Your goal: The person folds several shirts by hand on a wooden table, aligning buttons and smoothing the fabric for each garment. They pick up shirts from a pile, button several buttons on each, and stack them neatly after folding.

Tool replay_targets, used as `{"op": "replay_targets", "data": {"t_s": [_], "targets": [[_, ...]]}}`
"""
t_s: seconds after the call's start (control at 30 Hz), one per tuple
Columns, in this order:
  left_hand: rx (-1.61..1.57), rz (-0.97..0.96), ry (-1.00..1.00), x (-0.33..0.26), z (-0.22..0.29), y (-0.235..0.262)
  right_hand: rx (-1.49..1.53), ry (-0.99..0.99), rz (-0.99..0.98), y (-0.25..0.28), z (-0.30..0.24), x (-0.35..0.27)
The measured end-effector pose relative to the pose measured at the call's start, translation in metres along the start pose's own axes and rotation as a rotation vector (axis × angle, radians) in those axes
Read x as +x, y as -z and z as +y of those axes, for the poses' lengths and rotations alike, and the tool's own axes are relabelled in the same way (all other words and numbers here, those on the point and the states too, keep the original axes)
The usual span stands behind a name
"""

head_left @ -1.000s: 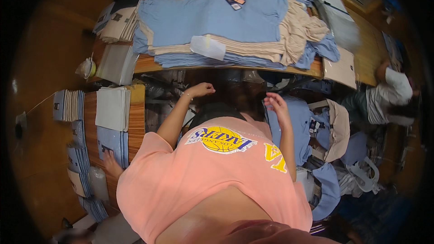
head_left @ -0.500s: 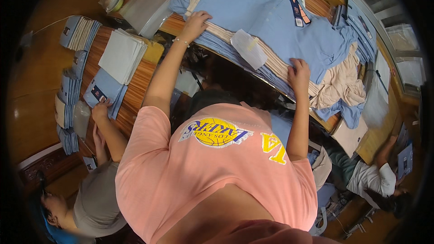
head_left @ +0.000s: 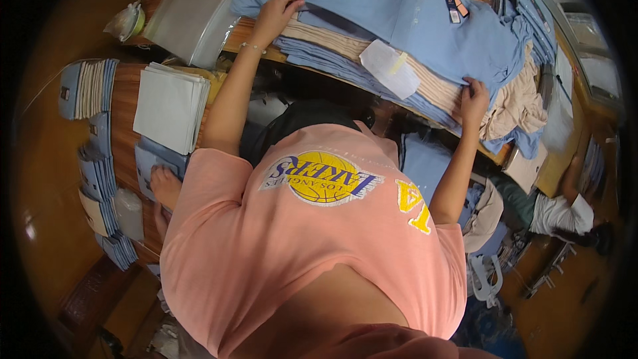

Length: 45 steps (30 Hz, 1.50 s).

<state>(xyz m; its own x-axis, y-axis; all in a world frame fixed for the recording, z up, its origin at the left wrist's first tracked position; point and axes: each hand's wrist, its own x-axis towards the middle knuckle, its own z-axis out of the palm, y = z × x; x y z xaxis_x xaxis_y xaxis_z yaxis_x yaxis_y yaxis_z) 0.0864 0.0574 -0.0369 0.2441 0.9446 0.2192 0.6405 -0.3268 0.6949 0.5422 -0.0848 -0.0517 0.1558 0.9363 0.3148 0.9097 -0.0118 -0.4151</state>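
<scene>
A light blue shirt (head_left: 372,0) with dark and orange hang tags (head_left: 453,1) lies spread over a layered pile of beige and blue garments (head_left: 325,38). My left hand (head_left: 278,14) pinches the shirt's near edge at its left end, and a dark gap shows beneath the raised cloth. At the right end of the same edge, my right hand (head_left: 474,101) has its fingers closed on the hem. Between my hands, a white paper slip (head_left: 390,68) with a yellowish strip hangs against the pile's front.
Crumpled beige cloth (head_left: 515,110) bulges at the pile's right end. Clear plastic bags (head_left: 191,23) lie left of the shirt. On the left table are white sheets (head_left: 169,106), folded garment stacks (head_left: 96,139) and a co-worker's hand (head_left: 165,186). Another person (head_left: 561,213) works at the right.
The shirt's near edge has been lifted off the pile, opening a gap beside my left hand. My right hand has closed on the hem. The whole view has shifted.
</scene>
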Motion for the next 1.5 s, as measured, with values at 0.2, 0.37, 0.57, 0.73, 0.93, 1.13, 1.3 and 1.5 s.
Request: {"op": "replay_targets", "data": {"t_s": [0.2,0.37,0.57,0.73,0.93,1.13,1.3,1.5], "targets": [[-0.098,0.323,-0.274,0.002,0.014,0.001,0.212,-0.102,0.073,0.030,0.004,0.009],[0.063,0.323,-0.439,-0.014,0.051,0.029,0.039,-0.125,0.118,0.080,-0.003,-0.022],[0.124,-0.188,-0.352,-0.035,0.035,0.028,-0.075,-0.070,-0.011,0.063,0.010,-0.044],[0.083,-0.828,-0.105,-0.057,0.073,0.054,-0.238,-0.131,-0.277,0.112,0.000,-0.054],[-0.141,-0.602,-0.117,-0.005,0.117,-0.018,0.273,-0.018,-0.177,0.057,-0.069,-0.001],[-0.133,-0.306,-0.443,0.057,0.145,-0.121,0.440,-0.226,-0.060,-0.044,-0.104,0.057],[-0.131,-0.565,-0.232,0.072,0.162,-0.115,0.588,-0.263,0.029,-0.042,-0.102,0.057],[-0.301,-0.515,-0.624,0.088,0.169,-0.121,0.860,-0.290,0.097,-0.021,-0.118,0.048]]}}
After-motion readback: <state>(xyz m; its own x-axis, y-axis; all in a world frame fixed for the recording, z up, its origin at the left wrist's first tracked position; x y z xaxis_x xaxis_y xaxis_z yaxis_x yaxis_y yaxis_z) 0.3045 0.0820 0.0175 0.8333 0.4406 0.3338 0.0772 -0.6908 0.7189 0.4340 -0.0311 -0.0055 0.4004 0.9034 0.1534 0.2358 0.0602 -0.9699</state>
